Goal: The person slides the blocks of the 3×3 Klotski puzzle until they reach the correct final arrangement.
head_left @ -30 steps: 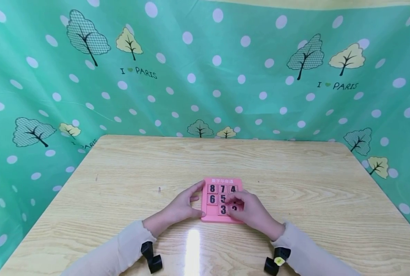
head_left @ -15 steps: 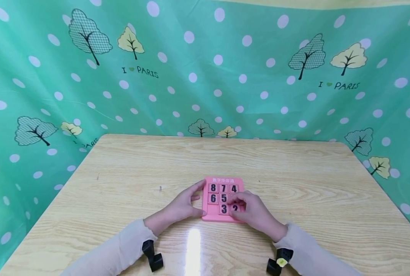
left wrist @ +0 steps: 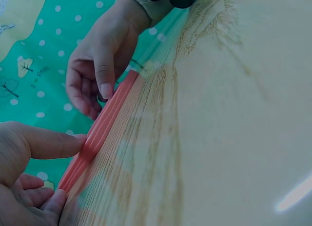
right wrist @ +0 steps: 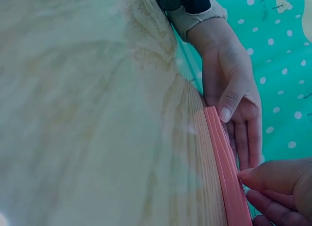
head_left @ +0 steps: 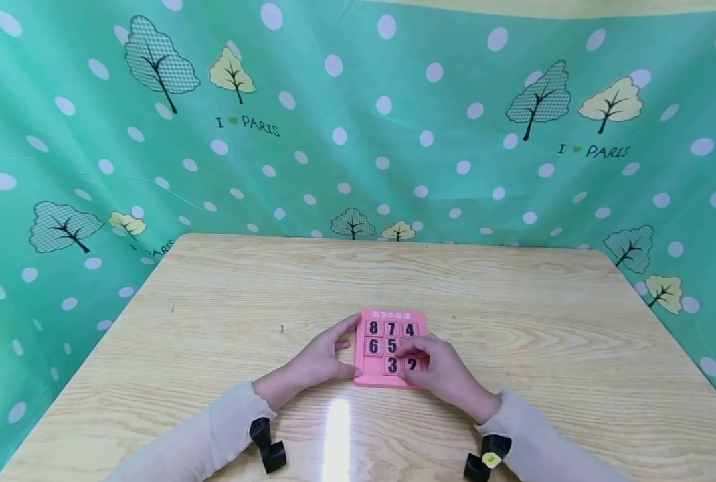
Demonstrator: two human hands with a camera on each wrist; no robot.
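A pink sliding number puzzle (head_left: 370, 367) lies flat on the table in the head view. Its black-numbered tiles show 8, 7, 4 on top, 6 and 5 in the middle, then 3 and 2; the lower left slot shows bare pink. My left hand (head_left: 316, 358) holds the puzzle's left side, index fingertip at the upper corner and thumb at the lower. My right hand (head_left: 439, 365) rests over its right side, thumb and bent index finger spread on the tiles, hiding the middle-right tile and part of the 2. Both wrist views show the puzzle edge-on.
The wooden table (head_left: 243, 281) carries a bright light reflection near its front. A green dotted cloth (head_left: 358, 167) with printed trees hangs behind and beside it. Black devices sit on both wrists, a left wrist device (head_left: 267, 445) and a right wrist device (head_left: 487, 455).
The view shifts slightly. My right index finger lifts a little off the 5 tile, and the 2 shows more. The tiles keep their order and my left hand stays in place.
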